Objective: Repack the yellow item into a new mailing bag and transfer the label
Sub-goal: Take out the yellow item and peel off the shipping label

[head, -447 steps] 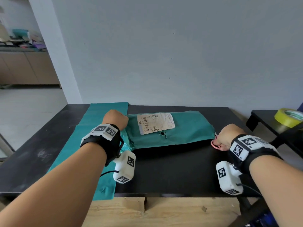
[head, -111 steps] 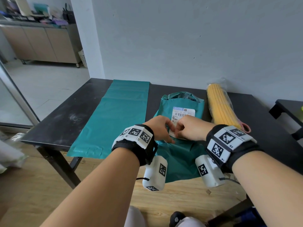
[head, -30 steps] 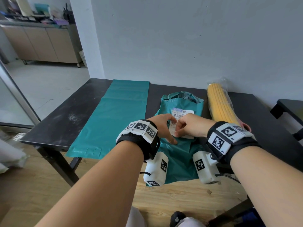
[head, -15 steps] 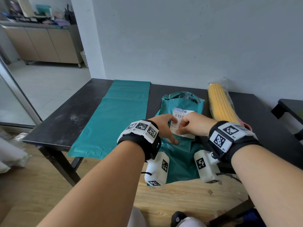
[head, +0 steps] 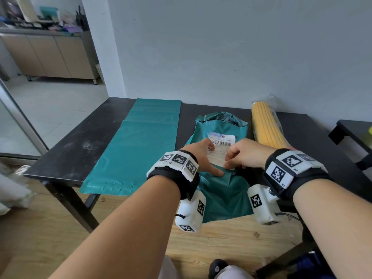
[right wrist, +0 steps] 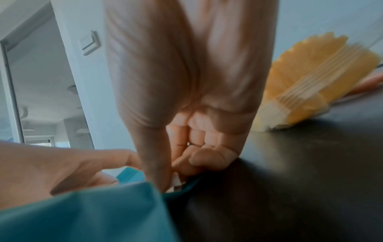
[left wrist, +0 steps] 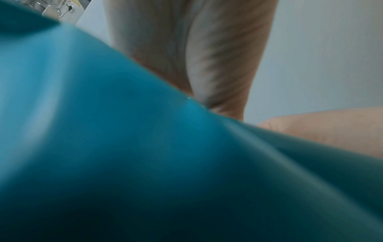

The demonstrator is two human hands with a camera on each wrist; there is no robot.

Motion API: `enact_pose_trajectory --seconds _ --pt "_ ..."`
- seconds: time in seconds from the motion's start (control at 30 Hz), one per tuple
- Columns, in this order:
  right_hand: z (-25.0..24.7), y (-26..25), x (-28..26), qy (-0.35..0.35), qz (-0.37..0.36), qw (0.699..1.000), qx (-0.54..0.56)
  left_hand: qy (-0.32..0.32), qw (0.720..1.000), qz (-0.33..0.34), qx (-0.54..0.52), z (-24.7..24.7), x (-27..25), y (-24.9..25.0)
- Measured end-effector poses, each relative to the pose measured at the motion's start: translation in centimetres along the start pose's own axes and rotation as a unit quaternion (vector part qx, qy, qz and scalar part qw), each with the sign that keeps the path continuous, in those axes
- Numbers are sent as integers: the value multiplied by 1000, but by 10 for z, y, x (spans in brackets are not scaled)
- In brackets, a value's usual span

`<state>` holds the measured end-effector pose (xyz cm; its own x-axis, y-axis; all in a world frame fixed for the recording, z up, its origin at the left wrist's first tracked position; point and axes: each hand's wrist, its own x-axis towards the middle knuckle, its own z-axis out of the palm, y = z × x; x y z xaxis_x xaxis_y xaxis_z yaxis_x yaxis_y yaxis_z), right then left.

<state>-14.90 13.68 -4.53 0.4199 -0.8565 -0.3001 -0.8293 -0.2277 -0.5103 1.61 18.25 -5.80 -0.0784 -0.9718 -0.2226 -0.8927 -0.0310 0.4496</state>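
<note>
Label peel on the old bag, both hands at its near edge.
Right hand (head: 244, 156) pinches the label (head: 220, 147) corner; left hand (head: 201, 156) lies flat, pressing the old bag (head: 223, 190). Label's long axis runs away from the person; new bag (head: 141, 146) lies left, nearer the left hand.

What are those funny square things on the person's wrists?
Both arms are bare, with no sleeves. Each wrist wears a black band topped with white blocks printed with black-and-white square codes. A white camera box hangs under each wrist, with a thin black cable.
</note>
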Motion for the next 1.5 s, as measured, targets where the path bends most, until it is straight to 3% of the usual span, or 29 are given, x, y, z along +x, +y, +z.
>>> enact_pose_trajectory --seconds 0.27,0.5,0.67,1.23,1.5 --pt "2 2 6 20 6 1000 -7 -5 1000 1 -1 0 0 0" --pt "-4 4 0 -7 12 999 41 -31 999 6 -21 -5 3 -8" --pt "-2 -9 5 -6 -21 999 -46 -30 999 7 -23 -6 6 -11" --pt "8 -23 16 28 -28 996 -77 -23 999 16 -33 -4 7 -12" --pt "-11 -4 0 -27 -5 999 -31 6 1000 3 -10 1 6 -1"
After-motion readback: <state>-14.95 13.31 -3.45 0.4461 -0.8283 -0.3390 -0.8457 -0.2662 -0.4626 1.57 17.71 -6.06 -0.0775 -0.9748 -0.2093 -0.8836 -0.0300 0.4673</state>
